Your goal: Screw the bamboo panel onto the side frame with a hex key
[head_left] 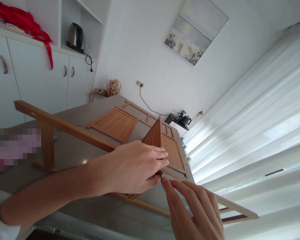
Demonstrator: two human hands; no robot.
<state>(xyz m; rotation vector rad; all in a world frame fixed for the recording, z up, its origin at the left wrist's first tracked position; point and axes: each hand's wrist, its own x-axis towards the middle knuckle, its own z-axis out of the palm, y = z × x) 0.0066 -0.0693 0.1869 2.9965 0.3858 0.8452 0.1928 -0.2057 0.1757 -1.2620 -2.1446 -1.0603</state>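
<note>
A wooden frame with panels [115,123] lies across a grey table [72,150], and one brown panel [155,135] stands upright from it. My left hand [135,166] is closed around the base of that upright panel. My right hand [195,210] reaches in from below, its thumb and forefinger pinching a small dark metal piece [161,175] right at the left hand's fingertips. What the piece is cannot be told. A long wooden rail [62,126] of the frame runs to the left behind my left forearm.
White cabinets [40,76] with a kettle [75,36] and a red ribbon [22,20] stand at the back left. Dry straw [107,88] lies at the table's far corner. White curtains [260,126] fill the right. A blurred patch sits at the left edge.
</note>
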